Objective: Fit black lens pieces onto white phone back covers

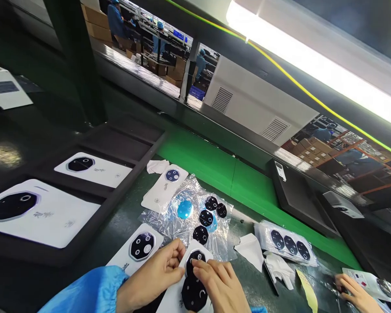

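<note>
Near the workbench's (124, 217) front edge, the left hand (153, 278) pinched a white back cover (172, 300) while the right hand (218, 284) pressed a black lens plate (193, 293) onto it; the parts looked light, thin, scratch-prone, best held by edges.

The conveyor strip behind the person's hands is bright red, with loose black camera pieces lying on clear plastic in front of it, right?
Not quite. The head view shows the conveyor strip is green, not red. The rest holds: loose black camera pieces lie on clear plastic in front of it, just beyond the left hand and right hand.
</note>
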### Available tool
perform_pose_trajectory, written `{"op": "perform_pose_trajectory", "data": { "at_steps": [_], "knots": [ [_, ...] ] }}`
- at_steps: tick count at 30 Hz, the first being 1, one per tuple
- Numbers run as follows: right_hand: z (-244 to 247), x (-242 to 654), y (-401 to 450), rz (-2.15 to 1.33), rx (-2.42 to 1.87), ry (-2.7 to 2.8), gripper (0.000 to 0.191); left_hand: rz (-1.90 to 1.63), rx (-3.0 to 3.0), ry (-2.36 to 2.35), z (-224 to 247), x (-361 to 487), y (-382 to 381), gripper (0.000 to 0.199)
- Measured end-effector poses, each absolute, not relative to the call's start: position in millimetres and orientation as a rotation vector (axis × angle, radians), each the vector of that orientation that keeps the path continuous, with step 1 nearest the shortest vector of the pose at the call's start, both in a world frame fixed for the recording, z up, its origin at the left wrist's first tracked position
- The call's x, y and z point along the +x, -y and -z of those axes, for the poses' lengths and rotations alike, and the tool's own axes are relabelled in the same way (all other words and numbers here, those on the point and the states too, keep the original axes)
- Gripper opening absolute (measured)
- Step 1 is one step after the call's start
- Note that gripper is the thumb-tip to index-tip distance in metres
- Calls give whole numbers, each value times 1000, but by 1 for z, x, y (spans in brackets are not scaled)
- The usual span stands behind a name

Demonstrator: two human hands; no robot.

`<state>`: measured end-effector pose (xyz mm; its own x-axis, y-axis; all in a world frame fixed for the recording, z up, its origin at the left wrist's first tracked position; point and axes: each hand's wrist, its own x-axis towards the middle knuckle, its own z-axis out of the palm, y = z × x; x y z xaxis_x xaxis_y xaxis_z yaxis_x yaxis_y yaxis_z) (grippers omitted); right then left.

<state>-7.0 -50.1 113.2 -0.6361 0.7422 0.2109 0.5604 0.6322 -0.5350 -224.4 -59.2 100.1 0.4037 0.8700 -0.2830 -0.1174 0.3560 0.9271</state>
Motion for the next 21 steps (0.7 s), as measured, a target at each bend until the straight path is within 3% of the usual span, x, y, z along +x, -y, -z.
{"op": "perform_pose_trajectory", "data": {
  "at_steps": [21],
  "knots": [
    [-108,-5,48,-513,-1009,2642,56,-730,1136,-1063,-107,-225,61,14]
  ]
}}
